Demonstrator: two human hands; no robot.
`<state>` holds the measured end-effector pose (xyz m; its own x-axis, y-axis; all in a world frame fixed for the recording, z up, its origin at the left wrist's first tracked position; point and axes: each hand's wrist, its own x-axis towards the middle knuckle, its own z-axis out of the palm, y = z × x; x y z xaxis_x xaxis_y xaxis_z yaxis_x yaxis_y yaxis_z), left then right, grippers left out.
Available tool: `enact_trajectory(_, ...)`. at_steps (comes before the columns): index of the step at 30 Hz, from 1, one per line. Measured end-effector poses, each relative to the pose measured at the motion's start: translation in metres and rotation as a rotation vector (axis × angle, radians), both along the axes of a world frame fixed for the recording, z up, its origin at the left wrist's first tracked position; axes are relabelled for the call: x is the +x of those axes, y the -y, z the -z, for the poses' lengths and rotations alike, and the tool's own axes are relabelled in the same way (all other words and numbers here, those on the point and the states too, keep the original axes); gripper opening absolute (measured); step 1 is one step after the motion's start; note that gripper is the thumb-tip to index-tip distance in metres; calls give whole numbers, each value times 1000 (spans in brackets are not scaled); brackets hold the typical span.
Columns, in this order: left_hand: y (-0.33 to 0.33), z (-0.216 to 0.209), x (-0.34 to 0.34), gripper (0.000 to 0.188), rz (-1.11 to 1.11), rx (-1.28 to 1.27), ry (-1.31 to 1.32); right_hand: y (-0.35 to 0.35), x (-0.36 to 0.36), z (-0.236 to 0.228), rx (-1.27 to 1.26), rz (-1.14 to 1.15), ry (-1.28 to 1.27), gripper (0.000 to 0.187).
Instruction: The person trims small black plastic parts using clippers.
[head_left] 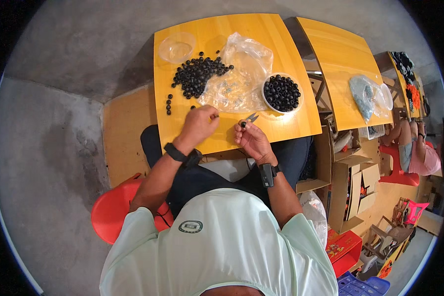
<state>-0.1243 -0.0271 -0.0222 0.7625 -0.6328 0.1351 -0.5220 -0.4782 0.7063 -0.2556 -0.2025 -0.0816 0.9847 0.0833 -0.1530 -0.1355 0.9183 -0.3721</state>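
Observation:
My right hand [255, 140] is closed, pinching a small round black piece [243, 125] like a large bead between thumb and fingers. Just past those fingertips show the pointed metal blades of small snips [252, 117]; whether the hand also holds them I cannot tell. My left hand [198, 126] hovers over the near part of the table, fingers curled together, and what is in them is too small to make out. Beyond it lies a loose heap of black pieces [195, 78]. A short row of the same pieces [168, 104] stands to its left.
A white round tub [301, 102] full of black pieces stands right on the yellow table [291, 126]. A crumpled clear bag [246, 56] with small bits inside lies mid-table; an upturned-looking clear container [176, 48] is far left. Cardboard boxes [348, 192] and another person [422, 157] are to the right.

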Motion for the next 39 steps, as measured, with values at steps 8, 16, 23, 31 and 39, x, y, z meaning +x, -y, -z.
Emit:
enact_trajectory(8,19,20,-14,8,76,72,66,14,-6,-18,-143,70,-43,16)
enact_trajectory(16,64,9,25,9,56,38,195,34,-3,-1,23,105,61,12)
enact_trajectory(23,97,12,55,13,88,203,353,32,-2,4,38,105,82,13)
enact_trajectory(31,114,15,66,12,82,299,323,33,-3,4,16,97,61,14)
enact_trajectory(39,114,20,77,10,128,308,381,33,-4,3,23,92,61,15)
